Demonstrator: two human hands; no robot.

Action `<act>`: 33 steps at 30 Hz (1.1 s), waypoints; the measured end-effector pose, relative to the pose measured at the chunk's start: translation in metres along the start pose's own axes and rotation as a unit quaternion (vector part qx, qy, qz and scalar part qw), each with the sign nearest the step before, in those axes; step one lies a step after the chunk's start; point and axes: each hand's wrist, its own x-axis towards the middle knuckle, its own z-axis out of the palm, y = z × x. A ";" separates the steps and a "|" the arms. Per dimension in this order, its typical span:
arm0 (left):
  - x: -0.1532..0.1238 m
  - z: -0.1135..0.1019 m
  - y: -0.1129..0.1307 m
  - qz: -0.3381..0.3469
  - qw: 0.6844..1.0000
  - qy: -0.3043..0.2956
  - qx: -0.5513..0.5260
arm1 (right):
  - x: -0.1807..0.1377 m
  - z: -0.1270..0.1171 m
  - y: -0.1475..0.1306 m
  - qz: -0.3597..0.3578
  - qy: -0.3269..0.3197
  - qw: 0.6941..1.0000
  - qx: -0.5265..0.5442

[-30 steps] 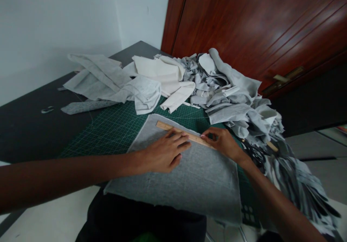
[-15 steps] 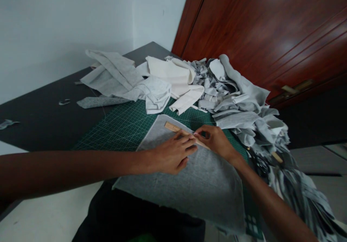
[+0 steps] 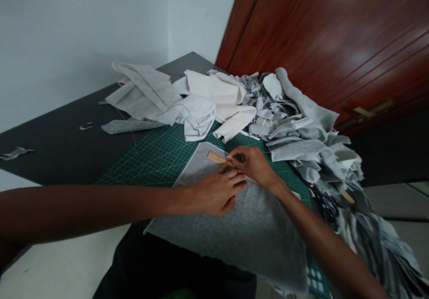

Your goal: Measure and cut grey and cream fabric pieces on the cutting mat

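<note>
A grey piece of fabric [image 3: 248,227] lies flat across the green cutting mat [image 3: 157,156], and its near side hangs over the front edge. On its far part rests a narrow wooden ruler [image 3: 215,157], largely covered by my hands. My left hand [image 3: 216,192] lies over the ruler with its fingers stretched out and slightly apart. Just beyond those fingertips, my right hand [image 3: 253,165] is pinched at the ruler's far edge. Whatever sits between its thumb and forefinger is too small to make out.
White and grey cloth pieces [image 3: 150,93] lie crumpled behind the mat. A heap of grey scraps [image 3: 301,133] rises to the right, with black-handled scissors [image 3: 325,203] beside it. Small scraps [image 3: 16,153] are on the dark table at left. A wooden door [image 3: 328,35] stands behind.
My right hand has slid leftward along the ruler's far edge, past my left fingertips. My left hand has stayed on the ruler, and the whole view has shifted slightly.
</note>
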 end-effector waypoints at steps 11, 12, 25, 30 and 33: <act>0.000 -0.002 0.001 0.002 1.000 -0.002 -0.011 | 0.028 0.018 -0.017 0.020 0.020 1.000 -0.002; 0.000 -0.002 0.001 0.001 1.000 -0.001 -0.012 | 0.029 0.018 -0.018 0.022 0.020 1.000 0.001; -0.001 -0.013 0.006 -0.017 1.000 -0.013 -0.015 | 0.037 0.033 -0.021 0.019 0.057 0.996 0.073; -0.001 -0.016 0.008 -0.015 1.000 -0.006 -0.013 | 0.038 0.037 -0.020 0.024 0.060 0.993 0.100; 0.000 -0.016 0.006 -0.013 1.000 -0.009 -0.019 | 0.039 0.038 -0.019 0.015 0.065 0.992 0.110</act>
